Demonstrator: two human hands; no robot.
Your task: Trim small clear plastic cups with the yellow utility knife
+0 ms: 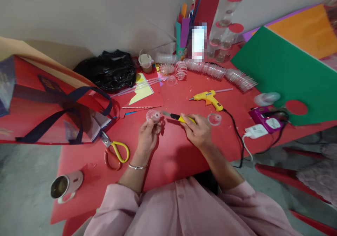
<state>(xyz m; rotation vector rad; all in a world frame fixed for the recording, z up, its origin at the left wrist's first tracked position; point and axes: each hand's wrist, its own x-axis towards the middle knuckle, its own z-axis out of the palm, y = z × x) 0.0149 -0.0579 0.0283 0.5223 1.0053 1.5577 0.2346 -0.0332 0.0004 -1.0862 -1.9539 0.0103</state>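
Note:
In my left hand (149,134) is a small clear plastic dome lid (152,115), pinched between thumb and fingers. My right hand (197,128) grips a yellow-and-black utility knife (181,118), its blade pointing left toward the lid. The blade tip is close to the lid's right side; whether they touch I cannot tell. A second clear dome lid (214,119) lies on the red table just right of my right hand. Behind that hand rests a yellow glue gun (209,98) with a glue stick in its back and a black cord.
Stacks of clear plastic lids (205,68) line the back of the red table (168,159). Scissors (118,152) and a metal mug (65,186) lie left, beside a red bag (52,106). A purple power strip (265,118) and green board (289,78) are right.

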